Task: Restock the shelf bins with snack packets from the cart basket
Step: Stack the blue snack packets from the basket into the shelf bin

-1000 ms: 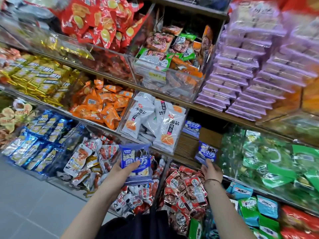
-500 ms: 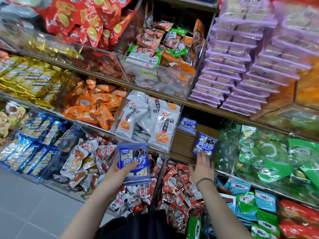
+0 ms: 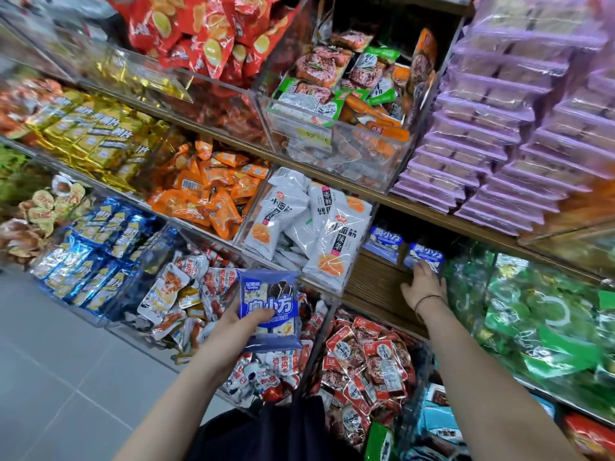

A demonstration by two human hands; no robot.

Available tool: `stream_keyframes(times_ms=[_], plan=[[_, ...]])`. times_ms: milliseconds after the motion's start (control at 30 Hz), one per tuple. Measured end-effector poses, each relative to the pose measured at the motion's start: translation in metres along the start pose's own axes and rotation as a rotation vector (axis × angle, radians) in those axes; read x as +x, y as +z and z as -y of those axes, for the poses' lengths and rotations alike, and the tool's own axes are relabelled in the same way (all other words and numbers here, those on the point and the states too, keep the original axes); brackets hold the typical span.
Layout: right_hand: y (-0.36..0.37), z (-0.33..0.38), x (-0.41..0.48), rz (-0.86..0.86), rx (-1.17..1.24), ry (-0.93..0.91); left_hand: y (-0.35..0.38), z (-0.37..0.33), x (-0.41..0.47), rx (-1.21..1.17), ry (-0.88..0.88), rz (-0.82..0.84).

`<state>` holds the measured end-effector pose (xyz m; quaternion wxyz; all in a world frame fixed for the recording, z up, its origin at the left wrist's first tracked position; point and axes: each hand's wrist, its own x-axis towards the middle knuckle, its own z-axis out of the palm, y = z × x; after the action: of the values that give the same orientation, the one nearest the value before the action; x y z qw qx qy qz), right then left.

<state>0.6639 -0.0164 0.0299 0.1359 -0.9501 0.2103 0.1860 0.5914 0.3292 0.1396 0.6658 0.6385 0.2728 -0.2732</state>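
Observation:
My left hand (image 3: 244,322) grips a small stack of blue snack packets (image 3: 268,299) with white lettering, held in front of the lower bins. My right hand (image 3: 424,284) reaches into the nearly bare wooden shelf slot (image 3: 372,277) and its fingertips hold a matching blue packet (image 3: 426,256) standing at the back. A second blue packet (image 3: 384,242) stands just to the left of it. The cart basket is not in view.
Clear acrylic bins line the shelves: white packets (image 3: 309,227) left of the slot, orange packets (image 3: 209,191), green bags (image 3: 539,314) to the right, purple packs (image 3: 492,128) above, red packets (image 3: 366,364) below. Grey tiled floor (image 3: 50,377) lies at the lower left.
My right hand has carried its blue packet up and back into the shelf slot, beside the packet standing there. My left hand holds its stack in about the same place.

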Motion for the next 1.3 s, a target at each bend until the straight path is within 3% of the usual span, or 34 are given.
stream_keyframes(times_ms=[133,200,367,433,567,667,800,867,967,1100,1300], plan=[[-0.009,0.026,-0.039,-0.190,0.435,-0.055,0.005,-0.004,0.005,-0.047,-0.057,0.008],[-0.013,0.046,-0.076,-0.183,0.634,-0.116,0.009,-0.003,0.003,-0.176,-0.036,0.002],[-0.012,0.091,-0.165,0.207,0.876,-0.341,0.019,-0.001,0.003,-0.222,0.000,0.050],[-0.007,0.100,-0.183,0.281,0.938,-0.349,0.022,-0.002,0.002,-0.190,0.023,0.096],[-0.002,0.101,-0.191,0.312,1.016,-0.250,0.024,-0.005,-0.003,-0.087,0.060,0.165],[-0.001,0.095,-0.190,0.323,1.069,-0.237,0.023,-0.001,0.001,0.044,0.044,0.107],[0.009,0.078,-0.181,0.337,1.618,0.061,0.018,0.002,0.011,0.049,0.038,0.030],[0.015,0.063,-0.174,0.281,1.774,0.205,0.015,0.003,0.016,-0.003,0.031,-0.017],[0.023,0.038,-0.157,0.127,1.790,0.376,0.008,0.005,0.021,-0.029,0.024,-0.064],[0.031,0.021,-0.120,-0.016,1.545,0.496,0.002,0.009,0.024,-0.027,0.035,-0.087],[0.044,0.027,-0.065,0.054,1.399,0.493,-0.002,0.013,0.022,-0.065,0.042,-0.079]])
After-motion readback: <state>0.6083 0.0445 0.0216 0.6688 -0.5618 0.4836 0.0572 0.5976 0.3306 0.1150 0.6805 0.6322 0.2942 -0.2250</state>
